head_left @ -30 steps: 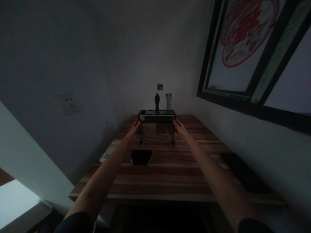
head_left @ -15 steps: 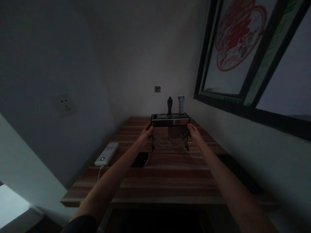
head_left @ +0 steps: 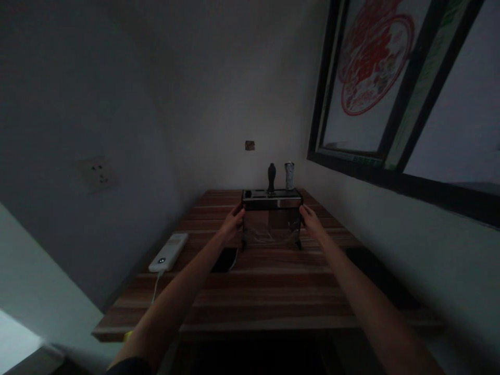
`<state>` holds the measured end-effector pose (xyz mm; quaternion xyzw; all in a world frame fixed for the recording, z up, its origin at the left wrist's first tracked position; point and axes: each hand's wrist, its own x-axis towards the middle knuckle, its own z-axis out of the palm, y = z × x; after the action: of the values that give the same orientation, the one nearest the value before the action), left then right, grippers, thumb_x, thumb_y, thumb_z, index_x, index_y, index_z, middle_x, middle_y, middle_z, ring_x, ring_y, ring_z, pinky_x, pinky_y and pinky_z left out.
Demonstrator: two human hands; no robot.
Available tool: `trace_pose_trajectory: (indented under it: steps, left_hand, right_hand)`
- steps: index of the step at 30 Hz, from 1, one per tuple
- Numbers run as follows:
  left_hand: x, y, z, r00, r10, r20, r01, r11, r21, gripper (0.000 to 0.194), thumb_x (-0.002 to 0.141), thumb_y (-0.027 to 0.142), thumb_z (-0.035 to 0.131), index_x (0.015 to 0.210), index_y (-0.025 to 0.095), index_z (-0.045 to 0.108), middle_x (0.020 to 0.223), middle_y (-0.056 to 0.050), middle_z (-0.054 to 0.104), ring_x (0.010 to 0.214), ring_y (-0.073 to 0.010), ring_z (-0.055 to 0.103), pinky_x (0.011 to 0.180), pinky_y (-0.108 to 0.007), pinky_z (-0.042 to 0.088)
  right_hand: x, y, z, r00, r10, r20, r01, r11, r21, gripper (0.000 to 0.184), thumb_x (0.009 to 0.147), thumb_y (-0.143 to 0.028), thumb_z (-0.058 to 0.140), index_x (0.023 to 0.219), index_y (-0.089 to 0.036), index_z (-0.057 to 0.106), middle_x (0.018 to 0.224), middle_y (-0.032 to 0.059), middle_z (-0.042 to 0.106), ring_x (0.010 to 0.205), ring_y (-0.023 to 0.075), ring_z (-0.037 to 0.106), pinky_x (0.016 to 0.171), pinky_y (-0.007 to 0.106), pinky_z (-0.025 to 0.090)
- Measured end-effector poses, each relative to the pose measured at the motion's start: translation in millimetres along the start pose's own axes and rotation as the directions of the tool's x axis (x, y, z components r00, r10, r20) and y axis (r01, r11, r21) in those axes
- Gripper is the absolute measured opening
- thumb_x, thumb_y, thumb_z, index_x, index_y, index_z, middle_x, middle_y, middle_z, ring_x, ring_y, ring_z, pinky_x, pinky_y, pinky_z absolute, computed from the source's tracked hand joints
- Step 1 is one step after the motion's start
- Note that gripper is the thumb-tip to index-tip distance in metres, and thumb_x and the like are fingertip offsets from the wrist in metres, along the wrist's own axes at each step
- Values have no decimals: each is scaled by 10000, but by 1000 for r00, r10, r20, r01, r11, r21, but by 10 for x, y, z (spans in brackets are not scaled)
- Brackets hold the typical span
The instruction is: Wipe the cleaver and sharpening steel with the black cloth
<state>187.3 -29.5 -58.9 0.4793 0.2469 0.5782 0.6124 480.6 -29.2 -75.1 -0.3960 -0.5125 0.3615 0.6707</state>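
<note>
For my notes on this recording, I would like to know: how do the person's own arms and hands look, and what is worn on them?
Both the left hand and right hand are bare, with no glove. A dark sleeve ends above the left forearm; none shows on the right. No watch is visible.

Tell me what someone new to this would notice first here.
Probably the dark-topped clear box on the striped wooden table, held at its sides by the left hand and right hand. Next, the red round design in the dark frame on the right wall.
</note>
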Motion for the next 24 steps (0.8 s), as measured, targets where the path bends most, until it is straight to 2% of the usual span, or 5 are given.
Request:
trace_pose_trajectory:
  steps: [6,16,24]
  left_hand:
    - [-66,52,-35,1000,-4,-7,4,999,-35,562,582,300,776,1107,245,582,1014,-20,654,731,-110,617,598,-174,473]
    - [-136,123,-99,1000,11,18,-10,1000,-27,567,604,283,764,1133,252,562,1083,-22,629,746,-105,619,632,-185,484]
    - [-204,173,-144,998,30,47,-31,999,11,551,654,298,725,1169,266,531,1072,-11,636,817,-113,618,668,-182,477]
  right_hand:
    - [-36,6,35,1000,-12,9,12,1000,-5,492,614,-530,658,1005,-236,616,1081,24,642,1014,204,573,833,325,481]
    - [-120,40,140,997,-59,44,60,998,-13,528,645,-549,627,1071,-239,585,1128,38,618,1047,223,557,860,369,474]
    - [-122,50,157,994,-106,37,109,990,-90,558,636,-577,615,1072,-229,597,1077,46,642,1049,240,551,890,403,450]
